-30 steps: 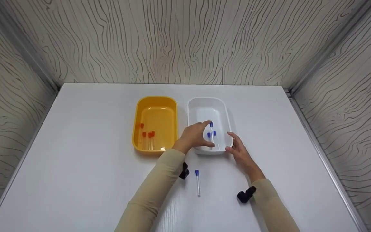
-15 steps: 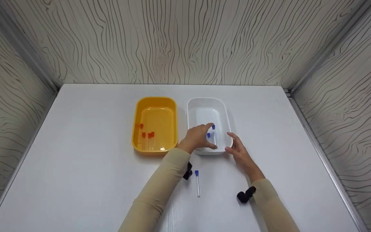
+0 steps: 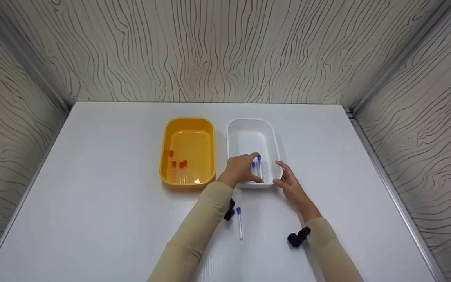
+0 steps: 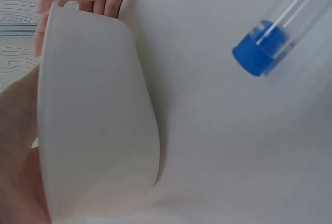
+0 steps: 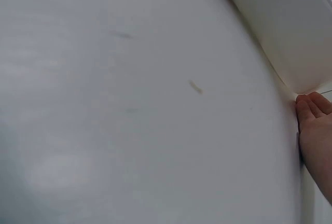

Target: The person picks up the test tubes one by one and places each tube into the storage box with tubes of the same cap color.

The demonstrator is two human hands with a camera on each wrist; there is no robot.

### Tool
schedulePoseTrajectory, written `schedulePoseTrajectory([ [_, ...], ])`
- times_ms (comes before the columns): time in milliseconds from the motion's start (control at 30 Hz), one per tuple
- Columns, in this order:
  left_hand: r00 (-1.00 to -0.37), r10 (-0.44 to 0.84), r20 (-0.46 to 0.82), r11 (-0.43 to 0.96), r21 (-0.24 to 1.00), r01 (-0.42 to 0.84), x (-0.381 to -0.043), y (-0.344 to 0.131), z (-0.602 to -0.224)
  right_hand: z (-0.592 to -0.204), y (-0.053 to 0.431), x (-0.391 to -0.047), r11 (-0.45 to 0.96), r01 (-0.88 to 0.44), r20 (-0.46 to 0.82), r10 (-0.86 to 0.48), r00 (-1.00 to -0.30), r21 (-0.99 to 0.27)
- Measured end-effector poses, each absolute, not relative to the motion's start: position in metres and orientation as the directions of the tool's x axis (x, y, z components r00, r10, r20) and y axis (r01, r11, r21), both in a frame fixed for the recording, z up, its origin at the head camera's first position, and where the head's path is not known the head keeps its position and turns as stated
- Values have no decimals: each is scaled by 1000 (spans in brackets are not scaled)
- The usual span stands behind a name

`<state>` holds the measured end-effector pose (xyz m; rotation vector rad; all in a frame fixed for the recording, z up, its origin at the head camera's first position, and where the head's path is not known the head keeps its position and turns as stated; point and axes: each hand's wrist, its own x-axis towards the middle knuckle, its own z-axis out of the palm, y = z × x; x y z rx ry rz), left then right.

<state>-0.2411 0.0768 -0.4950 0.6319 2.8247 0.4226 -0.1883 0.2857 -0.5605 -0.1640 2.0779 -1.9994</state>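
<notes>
Inside the front half of the white tray (image 3: 250, 119), my left hand (image 3: 238, 169) pinches a blue-capped test tube (image 3: 260, 167) lengthwise, a fingertip at the cap and the thumb at the other end. A second blue cap (image 3: 253, 164) shows beside it, low in the tray. My right hand (image 3: 293, 188) holds the tray's front right corner, fingers and thumb at the rim. In the right wrist view its fingers (image 5: 311, 105) lie against the tray's outer wall. Another blue-capped test tube (image 3: 240, 224) lies on the table in front of the tray.
Left of the white tray stands a yellow tray (image 3: 161, 172) with several red-capped test tubes (image 3: 181, 166) in its front part. Both trays stand on a white table (image 3: 104, 196), with wood-patterned panels (image 3: 210, 51) behind and at the sides.
My left hand has moved slightly right and toward the tray's front, bringing the held tube lower into the white tray. The right hand stays at the tray's corner.
</notes>
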Motion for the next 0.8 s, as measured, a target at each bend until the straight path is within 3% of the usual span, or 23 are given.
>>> schedulePoseTrajectory([
  [400,-884,434,-172,893,214,397,-241,82,-501,-560,285,-188,13,102,-102,-241,-965,-995],
  [800,-880,432,-197,893,225,389,-241,85,-503,-560,285,-188,33,105,-110,-237,-965,-994],
])
